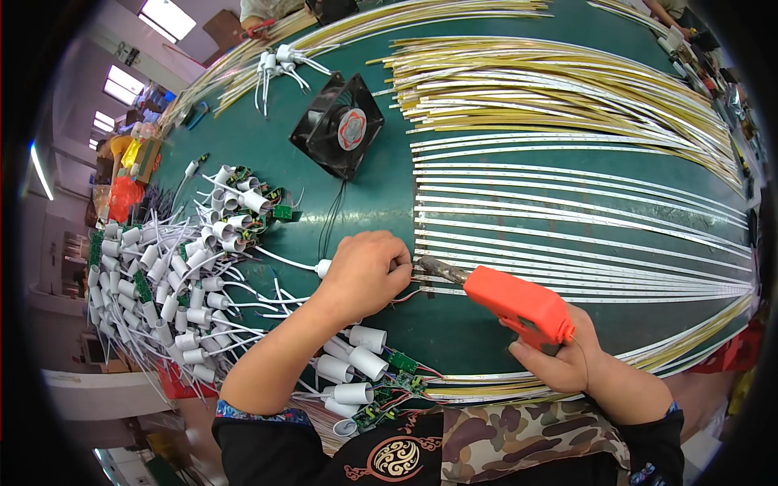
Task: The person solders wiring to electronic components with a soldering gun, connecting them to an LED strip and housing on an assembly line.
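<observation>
My right hand [577,356] grips a red soldering gun [519,301]. Its dark metal nose [444,270] points left, close to the left ends of the white LED strips [519,257]. Beside that nose is my left hand [369,271], its fingers pinched together at the strip ends; what they hold is hidden. A white cylindrical end cap [322,268] on a white cable shows just behind the left hand. Thin red wires [405,297] come out below its fingers. The strips lie side by side, fanned across the green table [356,219].
Left of my arm lies a big heap of white capped cables [174,283] with green circuit boards. More end caps [353,393] with boards sit near my body. A black square fan [339,125] stands beyond my hands. Bundled yellow-and-white strips [535,85] lie at the back. Other people's hands [258,28] show at the far edge.
</observation>
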Tool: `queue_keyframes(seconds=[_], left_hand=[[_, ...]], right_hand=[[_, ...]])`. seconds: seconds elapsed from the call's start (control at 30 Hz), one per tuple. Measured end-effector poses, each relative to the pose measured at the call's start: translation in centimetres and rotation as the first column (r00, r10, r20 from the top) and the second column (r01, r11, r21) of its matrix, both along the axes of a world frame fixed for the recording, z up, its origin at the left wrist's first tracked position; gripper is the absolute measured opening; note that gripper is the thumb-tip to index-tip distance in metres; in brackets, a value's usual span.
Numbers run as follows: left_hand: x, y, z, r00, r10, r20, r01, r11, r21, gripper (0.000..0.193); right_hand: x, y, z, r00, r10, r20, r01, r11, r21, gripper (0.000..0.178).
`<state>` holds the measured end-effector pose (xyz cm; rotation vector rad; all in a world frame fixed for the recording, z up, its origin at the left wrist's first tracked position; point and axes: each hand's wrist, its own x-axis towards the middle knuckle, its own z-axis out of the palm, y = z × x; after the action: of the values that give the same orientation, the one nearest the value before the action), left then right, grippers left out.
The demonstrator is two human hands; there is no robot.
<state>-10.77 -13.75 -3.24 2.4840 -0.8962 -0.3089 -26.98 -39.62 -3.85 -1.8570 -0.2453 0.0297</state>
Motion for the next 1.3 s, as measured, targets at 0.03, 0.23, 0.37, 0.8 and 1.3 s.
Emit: queue_keyframes(seconds=[0.03, 0.23, 0.37, 0.8, 1.3], left_hand=[[0.0, -0.1, 0.1, 1.000, -0.001, -0.001, 0.001, 1.000, -0.001, 0.010], [0.2, -0.1, 0.2, 0.997, 0.024, -0.067, -0.019, 0.997, 0.073, 0.008], [0.4, -0.2, -0.3, 1.000, -0.003, -0.025, 0.005, 0.998, 0.060, 0.008], [0.5, -0.2, -0.3, 1.000, -0.014, -0.001, 0.014, 0.999, 0.039, 0.009], [0.4, -0.5, 0.5, 0.998, 0.003, -0.060, 0.001, 0.998, 0.062, 0.010]], right_hand=[[0.0, 0.1, -0.2, 0.998, -0.009, 0.057, 0.010, 1.000, -0.013, 0.049], [0.3, 0.2, 0.0, 0.999, 0.020, 0.035, -0.019, 0.999, -0.036, 0.049], [0.2, 0.2, 0.0, 1.000, 0.016, 0.012, -0.015, 1.000, -0.016, 0.049], [0.2, 0.1, 0.3, 0.999, 0.020, 0.038, -0.018, 0.999, -0.041, 0.051], [-0.7, -0.9, 0.4, 0.999, -0.047, -0.011, 0.047, 0.998, 0.049, 0.051]])
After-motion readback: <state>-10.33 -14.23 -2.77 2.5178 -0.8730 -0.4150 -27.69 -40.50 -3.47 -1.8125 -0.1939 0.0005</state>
